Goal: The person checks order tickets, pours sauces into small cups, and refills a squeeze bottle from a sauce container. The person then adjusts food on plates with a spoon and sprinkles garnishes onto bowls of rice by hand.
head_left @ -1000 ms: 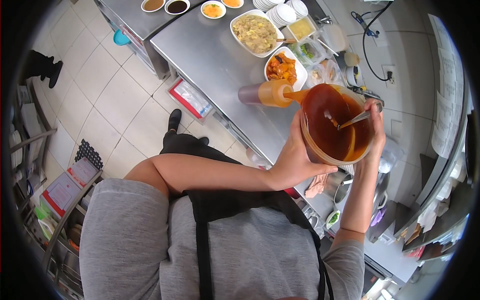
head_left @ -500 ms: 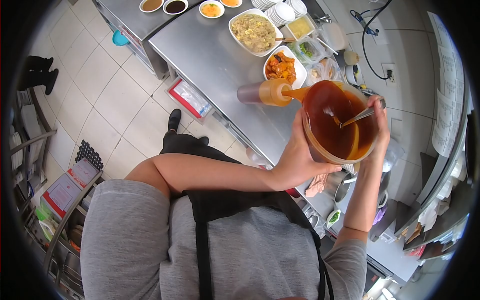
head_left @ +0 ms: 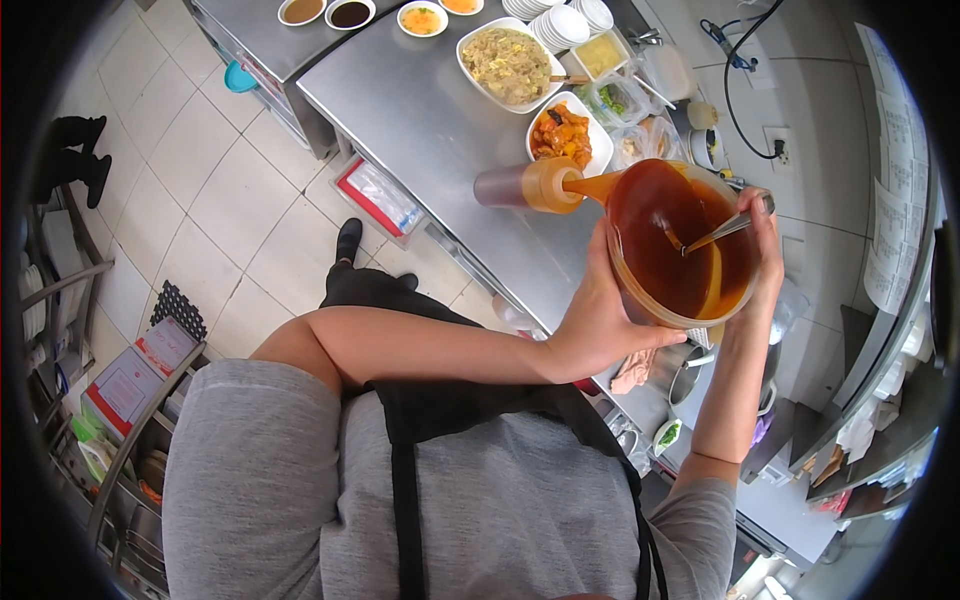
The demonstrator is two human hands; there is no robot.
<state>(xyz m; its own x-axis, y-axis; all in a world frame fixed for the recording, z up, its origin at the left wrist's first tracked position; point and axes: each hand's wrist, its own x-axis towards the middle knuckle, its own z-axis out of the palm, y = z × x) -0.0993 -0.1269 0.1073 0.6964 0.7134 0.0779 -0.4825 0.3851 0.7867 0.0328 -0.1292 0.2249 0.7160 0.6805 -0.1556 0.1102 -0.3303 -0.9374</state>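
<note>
A clear round tub (head_left: pixel 692 322) of red-brown sauce (head_left: pixel 655 230) is tilted over the steel counter. My left hand (head_left: pixel 597 305) grips its near left side, with the thumb along the underside. My right hand (head_left: pixel 765 240) holds the far right rim and also keeps a metal spoon (head_left: pixel 722 232) against it; the spoon's bowl dips into the sauce. From the tub's left lip, orange-brown sauce runs into the mouth of a squeeze bottle (head_left: pixel 525 188). The bottle is dark in its lower part and amber above. Neither hand touches it.
On the steel counter (head_left: pixel 400 100) are a fried rice dish (head_left: pixel 507 66), a dish of orange-sauced pieces (head_left: pixel 562 135), stacked white dishes (head_left: pixel 562 28) and bagged ingredients (head_left: pixel 615 100). Pots (head_left: pixel 680 375) stand at right. Another person's shoes (head_left: pixel 98 180) show at far left.
The tub and both hands have shifted very slightly to the right. At far left, the other person's feet have moved a little. Sauce keeps flowing at the bottle.
</note>
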